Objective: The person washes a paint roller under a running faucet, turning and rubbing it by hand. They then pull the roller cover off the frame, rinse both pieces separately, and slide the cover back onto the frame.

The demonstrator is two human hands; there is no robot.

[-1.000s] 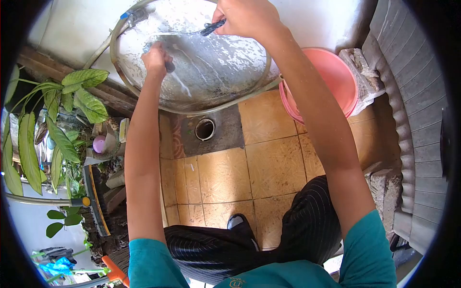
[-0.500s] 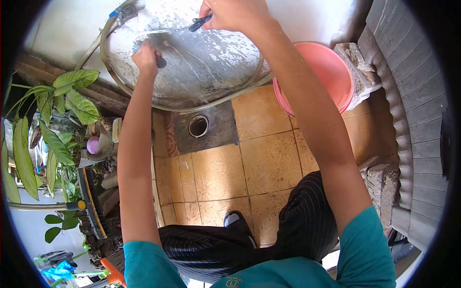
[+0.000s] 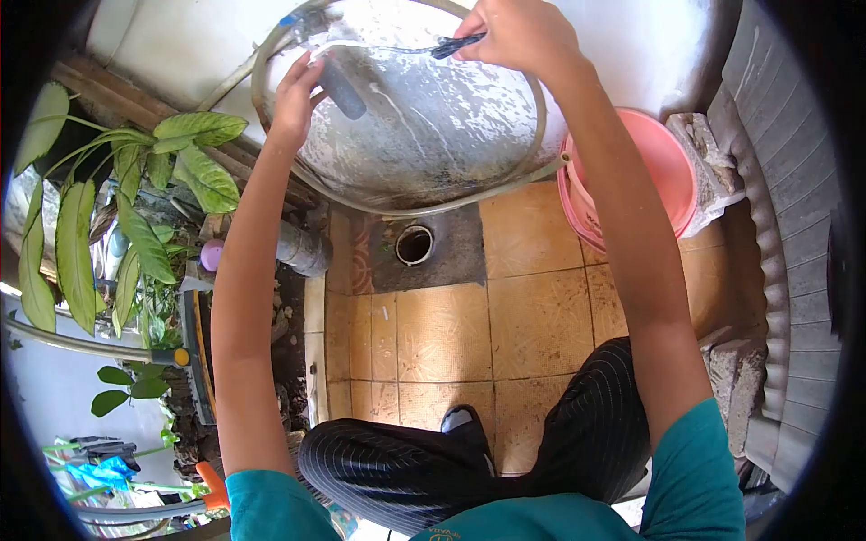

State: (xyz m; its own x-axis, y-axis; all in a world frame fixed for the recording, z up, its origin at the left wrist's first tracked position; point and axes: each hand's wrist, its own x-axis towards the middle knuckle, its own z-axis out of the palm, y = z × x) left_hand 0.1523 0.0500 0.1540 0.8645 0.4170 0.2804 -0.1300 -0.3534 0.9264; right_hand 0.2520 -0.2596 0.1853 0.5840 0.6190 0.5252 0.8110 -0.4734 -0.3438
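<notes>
- The right hand (image 3: 519, 34) is clenched around the dark handle of a ladle (image 3: 397, 50), held up in front of a large round metal pan (image 3: 433, 126).
- The left hand (image 3: 296, 95) grips a dark grey scrubber (image 3: 343, 86) just below the ladle's bowl.
- A pink bucket (image 3: 663, 176) stands below the right hand.
- A floor drain (image 3: 415, 244) lies below both hands.

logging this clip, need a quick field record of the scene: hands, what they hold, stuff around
left hand: grips a grey tool against the metal basin
right hand: holds a dark-handled utensil over the basin
basin: large, round, streaked white
pink bucket: right of basin
floor drain: below basin, in tan tiles
plants: at left
</notes>
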